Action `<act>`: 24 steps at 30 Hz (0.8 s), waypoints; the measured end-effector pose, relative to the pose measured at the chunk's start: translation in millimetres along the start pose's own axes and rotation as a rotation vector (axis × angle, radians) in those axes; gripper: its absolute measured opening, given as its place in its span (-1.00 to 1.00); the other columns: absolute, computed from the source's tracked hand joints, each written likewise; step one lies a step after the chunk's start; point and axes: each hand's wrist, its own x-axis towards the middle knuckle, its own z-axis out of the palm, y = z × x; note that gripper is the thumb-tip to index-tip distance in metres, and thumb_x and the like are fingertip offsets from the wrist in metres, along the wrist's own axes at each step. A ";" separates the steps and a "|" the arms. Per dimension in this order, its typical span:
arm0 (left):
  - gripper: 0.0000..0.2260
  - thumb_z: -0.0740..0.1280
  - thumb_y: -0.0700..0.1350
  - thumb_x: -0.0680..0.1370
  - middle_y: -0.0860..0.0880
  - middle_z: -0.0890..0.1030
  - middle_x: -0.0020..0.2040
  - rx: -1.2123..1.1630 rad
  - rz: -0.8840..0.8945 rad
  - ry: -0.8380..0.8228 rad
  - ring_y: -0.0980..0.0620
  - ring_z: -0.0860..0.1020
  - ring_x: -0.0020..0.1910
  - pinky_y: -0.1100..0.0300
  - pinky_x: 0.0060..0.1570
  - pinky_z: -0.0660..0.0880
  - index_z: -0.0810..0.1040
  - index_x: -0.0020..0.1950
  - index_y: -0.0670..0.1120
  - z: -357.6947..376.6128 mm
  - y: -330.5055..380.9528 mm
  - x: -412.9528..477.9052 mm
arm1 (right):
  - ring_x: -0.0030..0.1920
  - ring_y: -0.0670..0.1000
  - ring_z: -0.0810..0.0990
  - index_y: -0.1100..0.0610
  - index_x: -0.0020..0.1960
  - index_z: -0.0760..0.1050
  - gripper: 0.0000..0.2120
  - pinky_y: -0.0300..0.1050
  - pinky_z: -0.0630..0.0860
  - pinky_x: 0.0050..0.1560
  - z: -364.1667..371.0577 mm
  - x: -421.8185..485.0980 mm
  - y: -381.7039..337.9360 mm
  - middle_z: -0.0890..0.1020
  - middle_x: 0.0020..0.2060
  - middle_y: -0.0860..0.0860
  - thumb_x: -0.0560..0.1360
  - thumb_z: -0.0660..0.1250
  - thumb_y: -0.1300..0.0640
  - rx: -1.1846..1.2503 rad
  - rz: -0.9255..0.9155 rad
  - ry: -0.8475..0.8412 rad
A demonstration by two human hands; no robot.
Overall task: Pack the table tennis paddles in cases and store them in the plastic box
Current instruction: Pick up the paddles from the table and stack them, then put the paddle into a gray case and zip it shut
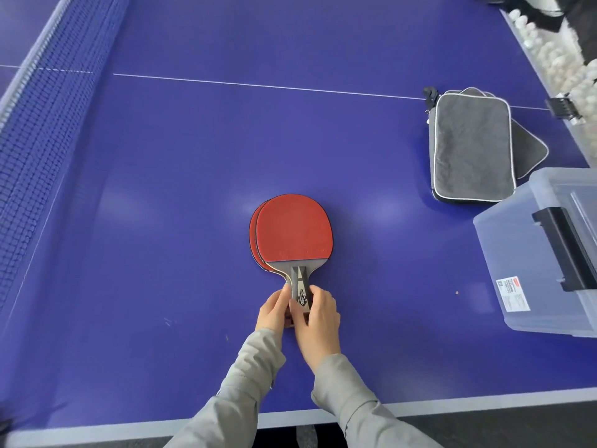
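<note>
— Two grey sleeves (245,383) come in at the bottom. What are the hands doing?

— They both hold the same thing. The left hand (273,313) and the right hand (318,321) have their fingers curled round the handles (300,282) of the paddles (294,229), one hand on each side.

— How many paddles?

— Two, I think. They lie flat on the blue table (161,189), red side up, one on top of the other. The bottom paddle (253,234) peeks out a little on the left.

— Are they in a case?

— No. The cases (471,147) are well apart from them, off to the right. One grey case lies on top and another sticks out from under it. I cannot tell if a zip is open.

— And the box?

— The plastic box (523,253) sits at the right edge, just beside the cases and nearer the person. You can partly see through it, and it has a black clip (568,250). I see no paddle or case in it, but part of it is out of the picture.

— So how much is done?

— Nothing is packed yet, I would say. The paddles must go into the cases, and then the cases go into the box.

— Anything else?

— The net (48,108) runs along the left. Lots of white balls (549,56) lie past the far right side of the table.
</note>
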 end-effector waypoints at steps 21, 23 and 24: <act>-0.69 0.42 0.10 0.31 0.00 0.38 -0.39 0.211 0.115 0.098 0.10 0.41 -0.49 0.22 -0.43 0.51 0.53 -0.19 -0.14 -70.1 23.3 -14.4 | 0.54 0.06 -0.19 -0.02 0.54 -0.19 -0.36 0.11 -0.03 0.49 -47.5 31.3 63.7 -0.13 0.55 0.03 0.59 -0.03 -0.21 -0.753 -0.195 -0.199; -0.61 0.42 0.15 0.24 -0.03 0.43 -0.36 0.217 0.133 0.152 0.04 0.46 -0.42 0.17 -0.38 0.54 0.56 -0.16 -0.14 -105.2 26.2 -22.7 | 0.54 0.07 -0.22 -0.03 0.54 -0.22 -0.34 0.14 -0.02 0.49 -46.0 31.9 66.2 -0.18 0.55 0.03 0.58 -0.03 -0.24 -0.784 -0.181 -0.225; -0.58 0.43 0.17 0.22 -0.03 0.46 -0.35 0.225 0.144 0.182 0.02 0.48 -0.39 0.15 -0.36 0.56 0.58 -0.15 -0.14 -125.2 27.7 -26.4 | 0.54 0.08 -0.24 -0.03 0.54 -0.23 -0.33 0.14 -0.01 0.49 -45.1 31.9 67.0 -0.20 0.54 0.03 0.57 -0.03 -0.25 -0.797 -0.176 -0.235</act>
